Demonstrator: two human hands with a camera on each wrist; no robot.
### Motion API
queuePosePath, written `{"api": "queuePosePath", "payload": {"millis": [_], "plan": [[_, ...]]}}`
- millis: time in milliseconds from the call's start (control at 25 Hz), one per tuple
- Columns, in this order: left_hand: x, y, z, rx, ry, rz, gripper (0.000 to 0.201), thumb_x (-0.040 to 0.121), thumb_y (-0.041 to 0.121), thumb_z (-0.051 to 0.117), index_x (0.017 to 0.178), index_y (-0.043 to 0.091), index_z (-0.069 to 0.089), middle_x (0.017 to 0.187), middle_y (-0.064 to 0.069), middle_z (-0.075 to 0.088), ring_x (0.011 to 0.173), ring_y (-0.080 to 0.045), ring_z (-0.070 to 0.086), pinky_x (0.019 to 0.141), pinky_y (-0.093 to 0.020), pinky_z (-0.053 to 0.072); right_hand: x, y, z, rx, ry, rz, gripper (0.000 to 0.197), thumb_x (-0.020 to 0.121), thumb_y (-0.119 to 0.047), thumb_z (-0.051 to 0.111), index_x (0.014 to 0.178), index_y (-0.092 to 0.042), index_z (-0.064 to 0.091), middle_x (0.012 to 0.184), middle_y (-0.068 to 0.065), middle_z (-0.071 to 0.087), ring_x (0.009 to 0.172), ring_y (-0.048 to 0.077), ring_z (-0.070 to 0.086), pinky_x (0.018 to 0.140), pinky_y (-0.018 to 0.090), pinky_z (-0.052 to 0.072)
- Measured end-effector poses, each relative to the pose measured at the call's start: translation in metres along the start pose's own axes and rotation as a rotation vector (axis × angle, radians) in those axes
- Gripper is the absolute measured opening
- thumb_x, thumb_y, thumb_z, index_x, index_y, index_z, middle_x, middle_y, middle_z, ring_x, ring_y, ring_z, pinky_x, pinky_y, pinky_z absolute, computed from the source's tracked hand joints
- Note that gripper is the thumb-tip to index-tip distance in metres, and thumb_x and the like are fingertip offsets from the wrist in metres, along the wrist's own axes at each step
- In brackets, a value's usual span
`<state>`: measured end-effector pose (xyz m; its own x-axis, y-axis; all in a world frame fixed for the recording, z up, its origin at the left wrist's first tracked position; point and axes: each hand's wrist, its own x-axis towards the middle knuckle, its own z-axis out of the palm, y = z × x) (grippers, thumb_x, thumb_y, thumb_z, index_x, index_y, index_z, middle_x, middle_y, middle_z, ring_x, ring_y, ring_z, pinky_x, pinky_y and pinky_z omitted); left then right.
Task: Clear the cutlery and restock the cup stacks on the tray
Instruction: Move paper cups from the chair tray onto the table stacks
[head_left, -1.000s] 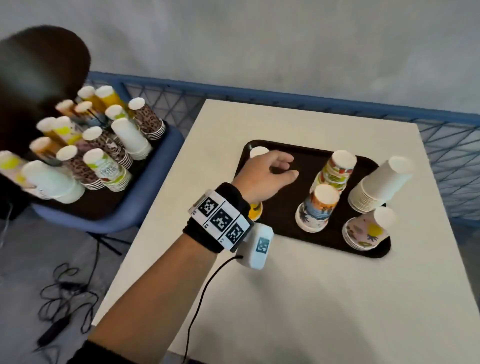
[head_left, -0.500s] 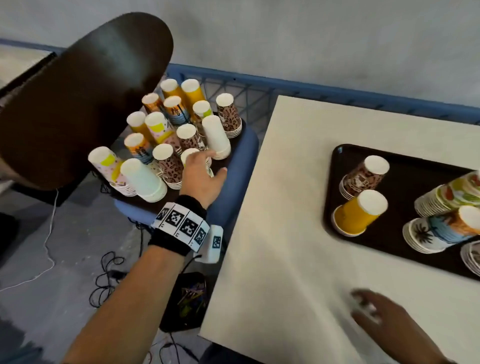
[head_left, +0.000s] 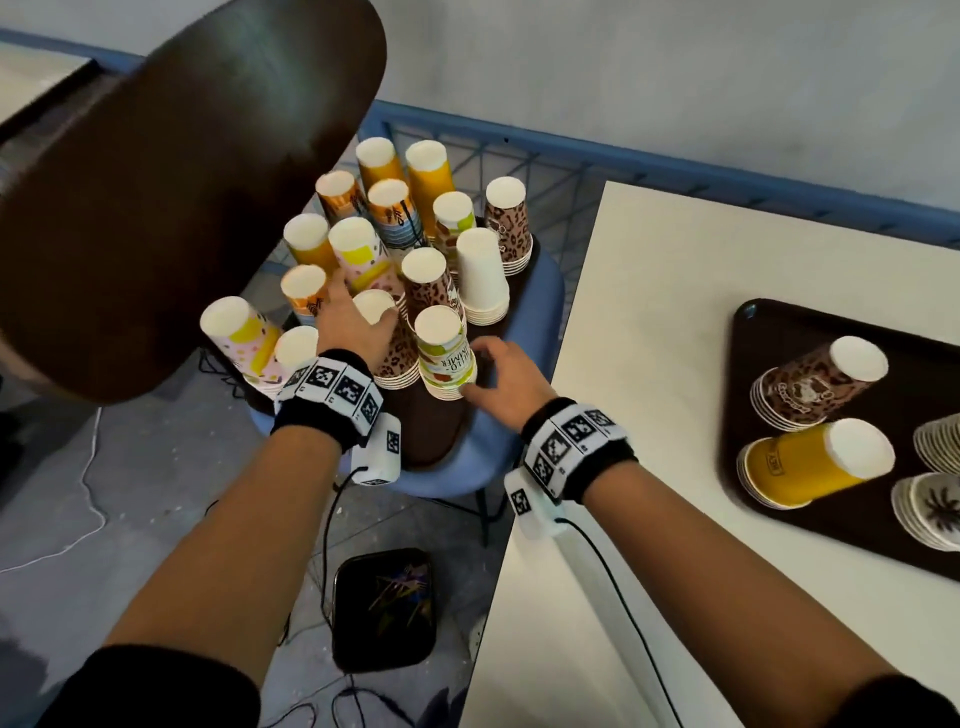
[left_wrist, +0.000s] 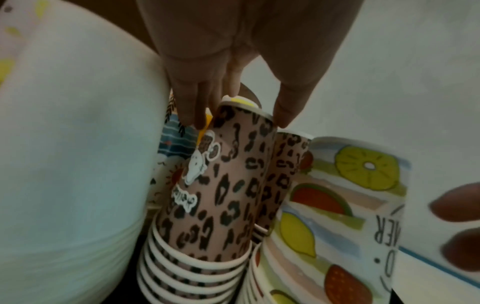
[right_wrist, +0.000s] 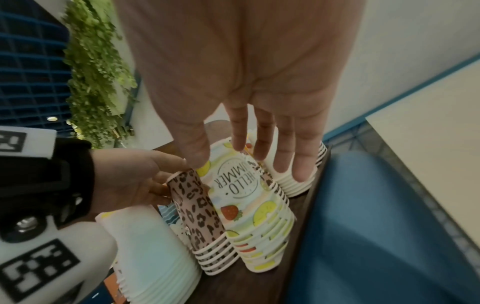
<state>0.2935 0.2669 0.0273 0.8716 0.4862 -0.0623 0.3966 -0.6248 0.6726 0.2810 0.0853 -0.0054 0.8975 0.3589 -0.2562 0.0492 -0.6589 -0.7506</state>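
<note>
Many stacks of upturned paper cups stand on a dark supply tray (head_left: 431, 426) on a blue chair. My left hand (head_left: 363, 312) pinches the top of a leopard-print stack (left_wrist: 221, 185) between fingers and thumb. My right hand (head_left: 475, 374) reaches with straight fingers to the fruit-print "Hello Summer" stack (head_left: 444, 353), thumb and fingers on either side of it (right_wrist: 249, 195), fingertips just off its side. On the table at right, the serving tray (head_left: 753, 332) carries a leopard stack (head_left: 815, 384), a yellow stack (head_left: 810, 467) and a palm-print stack (head_left: 930, 504). No cutlery is in view.
The chair's dark brown backrest (head_left: 182, 182) looms over the left of the cups. A blue seat edge (head_left: 524, 441) lies between the supply tray and the white table (head_left: 649, 364). A black case (head_left: 384, 608) and cables lie on the floor. A blue railing (head_left: 675, 171) runs behind.
My left hand left the serving tray, crossed to the chair and now pinches the leopard stack. My right hand came off the table to the fruit-print stack. The view swung left.
</note>
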Motion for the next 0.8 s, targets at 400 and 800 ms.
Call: {"api": "queuePosePath", "payload": {"millis": [400, 800], "plan": [[-0.031, -0.017, 0.015, -0.056, -0.029, -0.075, 0.067, 0.071, 0.025, 0.075, 0.127, 0.008, 0.042, 0.122, -0.016, 0.057, 0.116, -0.032, 0.052, 0.092, -0.034, 0.042, 0.054, -0.001, 0.027, 0.21, -0.029, 0.162, 0.081, 0.066, -0.014, 0.08, 0.135, -0.013, 0.037, 0.131, 0.01, 0.055, 0.122, 0.024, 0.051, 0.098, 0.026, 0.039], [-0.069, -0.066, 0.048, -0.35, -0.159, -0.19, 0.095, 0.046, 0.035, 0.087, 0.126, 0.008, 0.046, 0.123, -0.009, 0.06, 0.118, -0.025, 0.055, 0.098, -0.033, 0.044, 0.061, 0.012, 0.043, 0.181, 0.11, 0.059, 0.092, 0.046, -0.023, 0.085, 0.128, -0.018, 0.045, 0.127, 0.014, 0.049, 0.119, 0.031, 0.049, 0.104, 0.046, 0.041]]}}
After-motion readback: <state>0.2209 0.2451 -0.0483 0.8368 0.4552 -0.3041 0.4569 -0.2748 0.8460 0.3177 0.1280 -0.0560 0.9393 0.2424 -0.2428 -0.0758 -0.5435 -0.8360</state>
